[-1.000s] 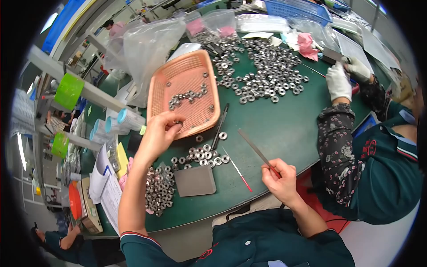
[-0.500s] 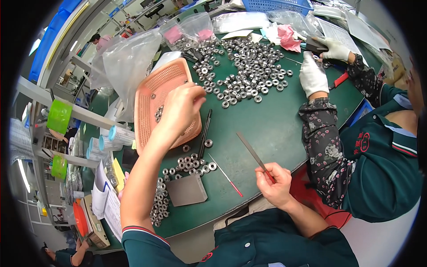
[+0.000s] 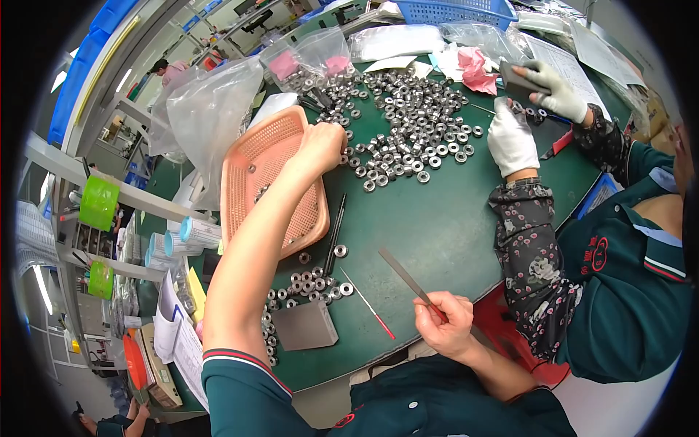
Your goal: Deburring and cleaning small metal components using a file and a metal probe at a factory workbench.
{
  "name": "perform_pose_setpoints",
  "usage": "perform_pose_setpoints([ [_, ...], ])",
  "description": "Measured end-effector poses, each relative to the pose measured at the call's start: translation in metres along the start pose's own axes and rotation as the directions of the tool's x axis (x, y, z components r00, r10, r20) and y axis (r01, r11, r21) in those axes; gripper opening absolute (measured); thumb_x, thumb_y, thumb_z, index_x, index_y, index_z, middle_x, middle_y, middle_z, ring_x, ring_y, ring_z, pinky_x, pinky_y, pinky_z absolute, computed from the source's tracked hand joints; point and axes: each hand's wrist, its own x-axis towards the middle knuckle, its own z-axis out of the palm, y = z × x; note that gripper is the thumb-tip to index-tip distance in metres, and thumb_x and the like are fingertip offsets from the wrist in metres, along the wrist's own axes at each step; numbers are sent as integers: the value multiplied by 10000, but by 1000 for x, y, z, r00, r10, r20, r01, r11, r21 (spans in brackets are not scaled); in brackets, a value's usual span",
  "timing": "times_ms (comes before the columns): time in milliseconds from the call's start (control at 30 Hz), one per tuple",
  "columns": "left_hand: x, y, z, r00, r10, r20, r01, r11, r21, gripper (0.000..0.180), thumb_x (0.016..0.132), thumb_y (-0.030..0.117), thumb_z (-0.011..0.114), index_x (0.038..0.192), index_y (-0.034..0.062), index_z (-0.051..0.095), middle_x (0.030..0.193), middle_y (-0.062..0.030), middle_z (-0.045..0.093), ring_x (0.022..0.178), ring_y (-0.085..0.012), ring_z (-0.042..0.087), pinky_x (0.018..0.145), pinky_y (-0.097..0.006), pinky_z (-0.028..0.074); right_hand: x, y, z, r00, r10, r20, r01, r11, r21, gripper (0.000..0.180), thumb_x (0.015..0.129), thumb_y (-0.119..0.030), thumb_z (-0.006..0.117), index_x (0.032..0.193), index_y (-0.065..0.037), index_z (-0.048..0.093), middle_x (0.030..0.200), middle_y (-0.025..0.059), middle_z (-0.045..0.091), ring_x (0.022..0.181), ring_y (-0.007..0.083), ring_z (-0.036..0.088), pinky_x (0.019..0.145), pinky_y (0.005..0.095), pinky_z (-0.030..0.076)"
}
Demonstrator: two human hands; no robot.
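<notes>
My right hand (image 3: 445,323) grips a flat file (image 3: 402,272) by its red handle, the grey blade pointing up and left over the green table. My left hand (image 3: 324,146) reaches across the pink perforated basket (image 3: 237,182) to its far right rim, beside a large pile of metal rings (image 3: 415,124). Its fingers are curled together; whatever they hold is hidden. A few rings lie in the basket, partly behind my left forearm. Below the basket a grey rectangular block (image 3: 306,326) rests beside a smaller group of rings (image 3: 309,282).
A thin red-handled needle file (image 3: 369,306) and dark rods (image 3: 337,233) lie on the table (image 3: 415,218). At right, a co-worker's gloved hands (image 3: 512,138) handle a dark block (image 3: 518,80). Plastic bags (image 3: 215,109) and a blue basket (image 3: 455,11) stand at the back.
My left hand has moved up and right, from over the basket to the pile's edge. My right hand with the file has shifted slightly left. The co-worker's block is raised and tilted.
</notes>
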Motion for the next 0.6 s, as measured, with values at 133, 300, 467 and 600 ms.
perform_pose_setpoints([
  [133, 3, 1, 3, 996, 10, 83, -18, 994, 108, 111, 590, 115, 694, 688, 93, 645, 761, -107, 642, 801, -271, 615, 682, -392, 424, 1, 1, 2, 1000, -29, 0, 29, 1000, -8, 106, 658, 27, 626, 721, -18, 553, 434, -2, 333, 348, 110, 375, 368, 251, 309],
  [300, 7, 12, 4, 995, -53, 83, 39, 986, 162, 150, 563, 165, 729, 646, 93, 627, 701, -79, 617, 750, -255, 591, 660, -371, 379, 3, 1, 1, 998, -62, 4, 62, 998, -3, 104, 658, 28, 620, 712, -19, 545, 435, 3, 343, 350, 125, 382, 367, 259, 312],
  [467, 2, 15, 0, 996, -72, 61, 55, 968, 244, 155, 581, 176, 711, 643, 75, 613, 714, -87, 616, 741, -261, 587, 647, -382, 382, 3, -1, 2, 998, -58, 3, 58, 998, 4, 98, 667, 34, 613, 708, -16, 539, 438, 7, 343, 349, 127, 374, 366, 260, 309],
  [600, -32, 35, -31, 997, 16, -77, -27, 990, -140, 159, 612, 96, 663, 714, 17, 571, 723, -107, 613, 713, -232, 603, 620, -350, 448, 2, 0, 2, 999, -32, 1, 32, 999, 29, 91, 677, 38, 612, 718, -12, 547, 443, 2, 339, 353, 110, 360, 367, 250, 303],
])
